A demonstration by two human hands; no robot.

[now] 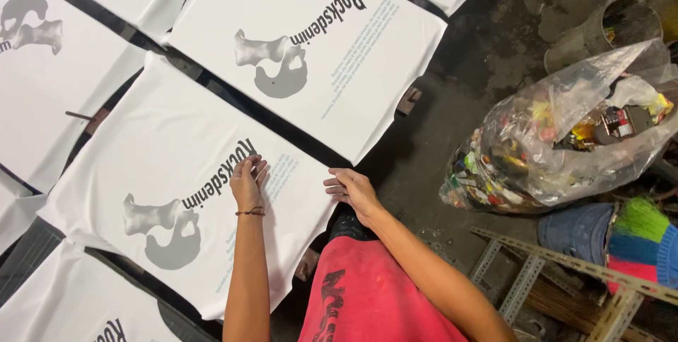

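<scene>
I see my left hand (pixel 247 180) pressed flat, fingers together, on the white printed shirt (pixel 176 172); right hand (pixel 351 188) spread at its edge, clear scrap bag (pixel 558 144) well apart

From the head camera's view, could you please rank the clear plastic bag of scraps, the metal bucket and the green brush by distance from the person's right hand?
Measured from the right hand at the shirt's edge:
1. Clear plastic bag of scraps, just to its right on the floor.
2. Green brush, lower right, beyond the bag.
3. Metal bucket, upper right corner; roughly as far as the brush, so these two are hard to separate.
</scene>
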